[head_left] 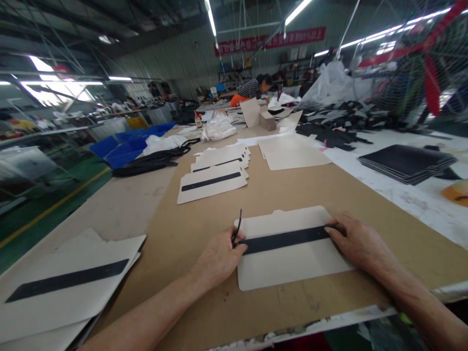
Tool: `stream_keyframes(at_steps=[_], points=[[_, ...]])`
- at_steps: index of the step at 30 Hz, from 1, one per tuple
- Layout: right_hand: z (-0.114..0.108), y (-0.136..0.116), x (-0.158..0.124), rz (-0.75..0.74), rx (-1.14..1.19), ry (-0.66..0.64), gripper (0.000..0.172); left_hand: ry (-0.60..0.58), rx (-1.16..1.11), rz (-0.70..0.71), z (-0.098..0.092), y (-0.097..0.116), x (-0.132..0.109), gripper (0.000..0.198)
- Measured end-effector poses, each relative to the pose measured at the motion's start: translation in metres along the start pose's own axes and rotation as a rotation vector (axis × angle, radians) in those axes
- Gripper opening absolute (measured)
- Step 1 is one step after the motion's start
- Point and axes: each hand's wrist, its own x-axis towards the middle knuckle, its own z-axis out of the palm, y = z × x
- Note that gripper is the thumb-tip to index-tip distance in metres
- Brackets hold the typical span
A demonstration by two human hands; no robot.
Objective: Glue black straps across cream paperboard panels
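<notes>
In front of me a cream-coloured panel with rounded corners lies flat on the brown table top. A black strip runs across its middle. My left hand pinches the strip's left end, and a thin dark tool, whose kind I cannot make out, sticks up between its fingers. At the other end, my right hand grips the strip between thumb and fingers, over the panel's right edge.
To the left lies a stack of cream panels with black strips. Ahead is an overlapping row of similar panels, with plain cream sheets beyond. Black pieces are stacked at right. Blue bins stand left; a person bends over farther back.
</notes>
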Motion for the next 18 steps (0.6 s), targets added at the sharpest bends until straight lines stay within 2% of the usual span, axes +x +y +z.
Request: stream_keyframes(at_steps=[5, 11, 18], points=[[0.0035, 0.0028, -0.0008, -0.003, -0.034, 0.025, 0.020, 0.023, 0.016, -0.004, 0.0046, -0.0065, 0.0049, 0.019], [0.0055, 0.0066, -0.0004, -0.020, -0.027, 0.026, 0.021, -0.006, 0.031, -0.052, 0.0016, -0.0014, 0.0062, 0.017], [0.0067, 0.0084, -0.0006, -0.035, -0.020, 0.037, 0.022, 0.006, 0.073, -0.018, 0.0018, -0.0008, 0.0060, 0.016]])
